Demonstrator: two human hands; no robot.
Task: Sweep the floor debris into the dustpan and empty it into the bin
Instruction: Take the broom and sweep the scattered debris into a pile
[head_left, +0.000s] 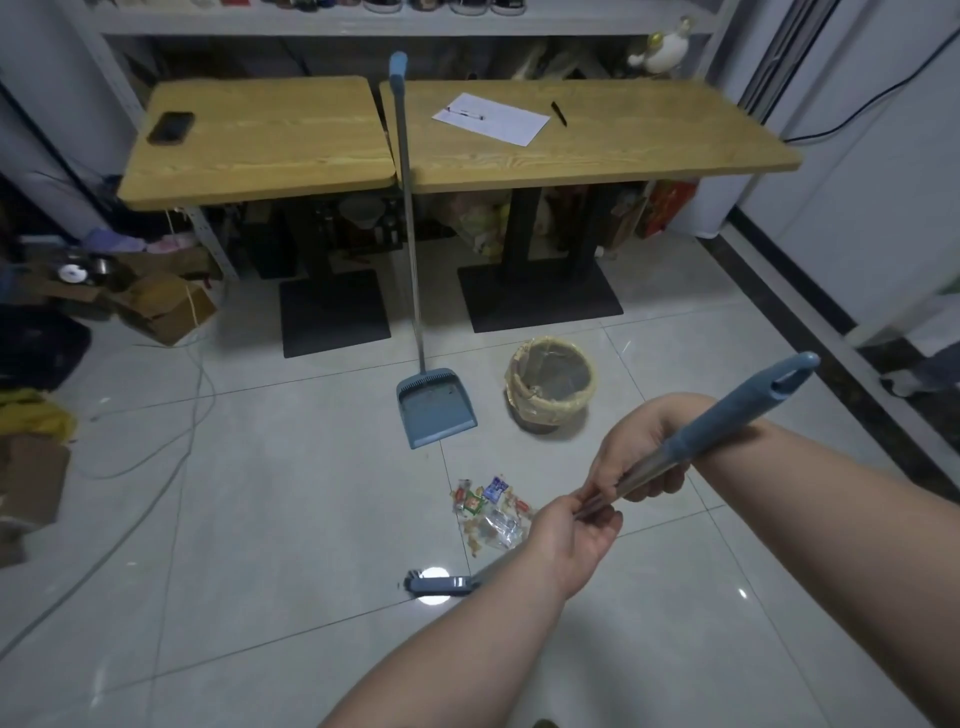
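A: Broom (675, 457) up front, slanting across the lower right, with a matte blue plastic grip that ends in a rounded cap with a hanging slot, then a thin shiny metal shaft below it.

B: And both hands are on it. The right hand (641, 460) is wrapped closed around the shaft just under the blue grip. The left hand (569, 540) sits lower, fingers curled and pinched shut on the metal.

A: Down at the tiles, the broom head (441, 585) is a narrow grey-blue bar lying against the floor, next to a bright round glare spot on the glossy surface.

B: The debris (491, 514) is a small heap of crinkly clear and coloured wrappers, between the broom head and the dustpan, apart from both.

A: The dustpan (435, 410) is blue plastic, a flared scoop with a toothed comb along its back edge. It rests flat on the pale grey floor (260, 493), and its long slim metal handle leans up against the tables.

B: Just to the right of the pan is the bin (553, 387), small and round, lined with a thin yellowish translucent bag folded over the rim.

A: Behind them are two wood-grain tables (260, 140) on flat black bases. A dark phone (170, 127) lies on the left one, a white sheet of paper (491, 118) on the right.
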